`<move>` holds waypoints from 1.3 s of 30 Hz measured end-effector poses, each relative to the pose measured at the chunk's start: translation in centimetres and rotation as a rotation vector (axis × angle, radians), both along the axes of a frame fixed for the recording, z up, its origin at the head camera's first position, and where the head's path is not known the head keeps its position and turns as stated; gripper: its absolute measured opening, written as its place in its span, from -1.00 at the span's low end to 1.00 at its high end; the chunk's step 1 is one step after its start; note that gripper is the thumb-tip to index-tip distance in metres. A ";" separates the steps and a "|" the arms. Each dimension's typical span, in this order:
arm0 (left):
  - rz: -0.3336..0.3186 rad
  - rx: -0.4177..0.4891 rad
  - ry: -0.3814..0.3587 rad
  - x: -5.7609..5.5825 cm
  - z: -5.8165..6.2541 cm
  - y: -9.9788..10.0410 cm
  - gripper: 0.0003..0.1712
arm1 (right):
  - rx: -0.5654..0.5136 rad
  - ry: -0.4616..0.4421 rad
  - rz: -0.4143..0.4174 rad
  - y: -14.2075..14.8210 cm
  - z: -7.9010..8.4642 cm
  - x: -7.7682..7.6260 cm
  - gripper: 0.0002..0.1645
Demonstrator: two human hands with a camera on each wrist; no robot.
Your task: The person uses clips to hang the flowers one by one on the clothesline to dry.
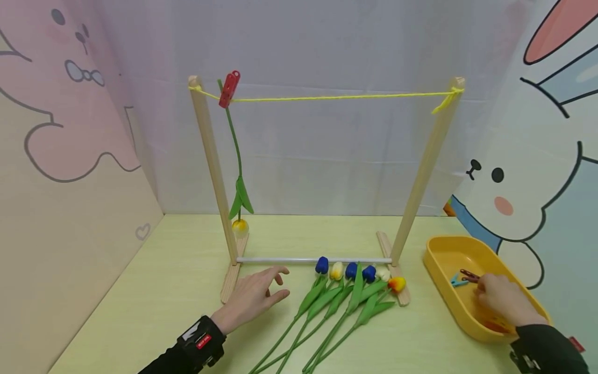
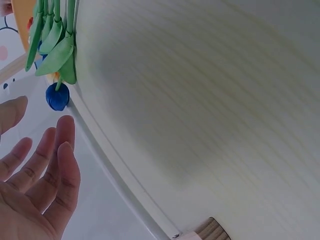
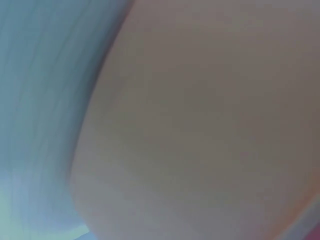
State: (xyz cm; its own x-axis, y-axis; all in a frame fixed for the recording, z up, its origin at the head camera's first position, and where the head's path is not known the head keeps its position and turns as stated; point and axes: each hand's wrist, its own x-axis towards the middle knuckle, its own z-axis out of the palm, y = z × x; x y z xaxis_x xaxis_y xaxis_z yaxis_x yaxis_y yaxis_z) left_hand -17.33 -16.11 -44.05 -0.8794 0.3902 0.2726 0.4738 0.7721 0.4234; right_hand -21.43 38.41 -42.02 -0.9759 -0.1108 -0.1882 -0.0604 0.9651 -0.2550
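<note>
My left hand (image 1: 256,292) hovers over the table with fingers loosely spread, left of several artificial tulips (image 1: 336,304); its palm holds nothing in the left wrist view. A blue tulip head (image 2: 58,96) lies just beyond those fingertips. My right hand (image 1: 502,298) reaches into a yellow tray (image 1: 446,288), beside a dark red clothespin (image 1: 469,275) and a light blue clothespin (image 1: 458,281). Its fingertips are hidden, and the right wrist view is too blurred to show a grip. Upside down hangs a yellow tulip (image 1: 240,227), held by a red clothespin (image 1: 228,92) on the yellow string (image 1: 327,97).
Two wooden posts (image 1: 208,156) on flat wooden feet (image 1: 231,283) carry the string at their tops. Low between them runs a white rod (image 1: 280,259), with tulip heads lying along it. Cartoon-printed sheets stand at both sides and a pale curtain (image 1: 317,156) behind.
</note>
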 end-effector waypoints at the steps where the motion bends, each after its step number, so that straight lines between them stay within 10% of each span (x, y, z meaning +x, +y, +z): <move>1: -0.001 -0.002 -0.004 0.0 0.0 0.0 -0.60 | -0.010 0.010 0.000 0.0 0.1 0.0 -0.77; 9: -0.042 -0.085 -0.057 0.0 -0.2 -0.3 -0.66 | -0.030 0.124 -0.051 -0.8 1.6 0.3 -0.58; 21: -0.071 -0.136 -0.170 0.0 -0.4 -0.3 -0.68 | -0.190 0.588 0.011 -4.2 3.5 1.6 -0.58; 39: -0.128 -0.188 -0.298 0.7 -0.8 0.1 -0.71 | -0.289 0.696 0.163 -11.3 5.6 2.5 -0.67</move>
